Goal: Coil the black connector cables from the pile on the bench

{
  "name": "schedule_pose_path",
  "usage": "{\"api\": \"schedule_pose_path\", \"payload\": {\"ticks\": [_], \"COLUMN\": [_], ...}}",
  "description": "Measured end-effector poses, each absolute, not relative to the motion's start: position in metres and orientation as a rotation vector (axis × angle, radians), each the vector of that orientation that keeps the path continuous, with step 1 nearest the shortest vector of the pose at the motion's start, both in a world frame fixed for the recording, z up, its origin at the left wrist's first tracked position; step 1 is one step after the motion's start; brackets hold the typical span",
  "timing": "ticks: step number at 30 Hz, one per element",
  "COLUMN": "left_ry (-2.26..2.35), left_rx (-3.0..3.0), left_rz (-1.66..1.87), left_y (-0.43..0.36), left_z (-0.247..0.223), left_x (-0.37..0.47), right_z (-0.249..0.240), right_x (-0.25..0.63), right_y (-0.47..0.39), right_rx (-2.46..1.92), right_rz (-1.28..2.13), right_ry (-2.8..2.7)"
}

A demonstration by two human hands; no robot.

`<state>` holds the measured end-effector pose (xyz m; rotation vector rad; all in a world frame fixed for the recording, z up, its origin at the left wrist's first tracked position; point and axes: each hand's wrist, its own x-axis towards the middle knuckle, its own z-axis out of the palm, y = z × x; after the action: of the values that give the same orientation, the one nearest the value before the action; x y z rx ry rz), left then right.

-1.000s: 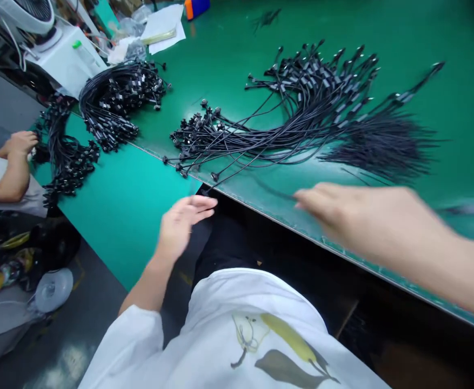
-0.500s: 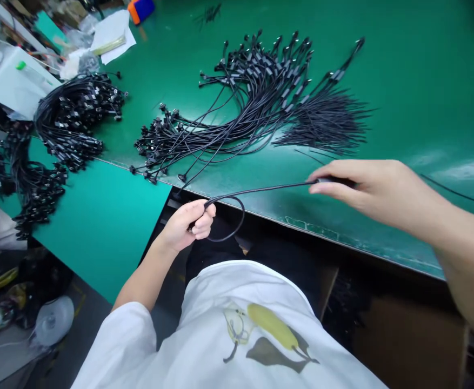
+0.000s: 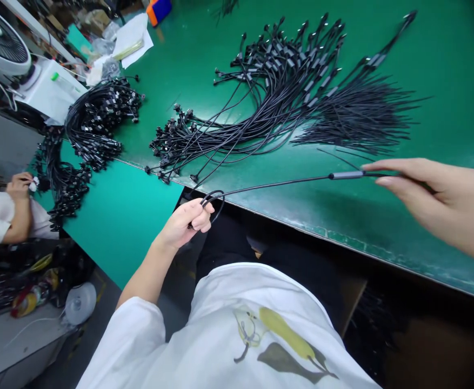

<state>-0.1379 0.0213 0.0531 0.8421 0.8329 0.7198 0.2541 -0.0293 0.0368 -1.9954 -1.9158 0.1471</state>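
Note:
A black cable [image 3: 277, 185] is stretched between my hands above the front edge of the green table. My left hand [image 3: 190, 220] is closed around one end, with a small loop of the cable sticking out past the fingers. Toward the other end sits a grey sleeve [image 3: 347, 175]. Just right of it, my right hand [image 3: 427, 189] pinches the cable between thumb and fingers; what lies inside the palm is hidden. Behind the hands lies a bundle of black cables [image 3: 256, 116] with connectors and grey sleeves. Beside that bundle is a fan of thin black strands [image 3: 358, 116].
More cable bundles [image 3: 102, 113] lie at the left, near a white fan [image 3: 1, 40]. A co-worker's hand [image 3: 20, 186] shows at the far left. Papers [image 3: 133, 40] and an orange and blue object [image 3: 158, 11] lie at the back. The table [image 3: 455, 227] edge runs before me.
My right hand has moved right along the cable, past the grey sleeve, which now shows. The loop at my left hand has become smaller. The view has shifted, showing more at the left.

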Motion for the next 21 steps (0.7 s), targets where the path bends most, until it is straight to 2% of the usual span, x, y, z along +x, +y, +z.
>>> {"api": "schedule_pose_path", "payload": {"ticks": [3, 5, 8, 10, 14, 21], "left_ry": [0.909, 0.93, 0.912, 0.918, 0.79, 0.665], "left_rx": [0.857, 0.917, 1.17, 1.403, 1.437, 0.831], "left_rz": [0.832, 0.895, 0.819, 0.663, 0.472, 0.757], "left_y": [0.021, 0.019, 0.01, 0.002, -0.007, -0.002], "left_z": [0.047, 0.042, 0.037, 0.035, 0.037, 0.033], "left_x": [-0.126, -0.111, -0.085, -0.073, -0.067, -0.056], "right_z": [0.032, 0.029, 0.034, 0.044, 0.059, 0.006], "right_x": [0.24, 0.217, 0.175, 0.156, 0.155, 0.115], "right_y": [-0.041, -0.051, -0.058, -0.054, -0.028, -0.02], "right_rx": [-2.002, -1.835, -1.337, -1.12, -1.12, -1.124], "right_rz": [-0.108, -0.199, 0.089, 0.267, 0.588, 1.384], "right_ry": [-2.093, -2.358, -2.668, -2.648, -2.273, -1.016]}}
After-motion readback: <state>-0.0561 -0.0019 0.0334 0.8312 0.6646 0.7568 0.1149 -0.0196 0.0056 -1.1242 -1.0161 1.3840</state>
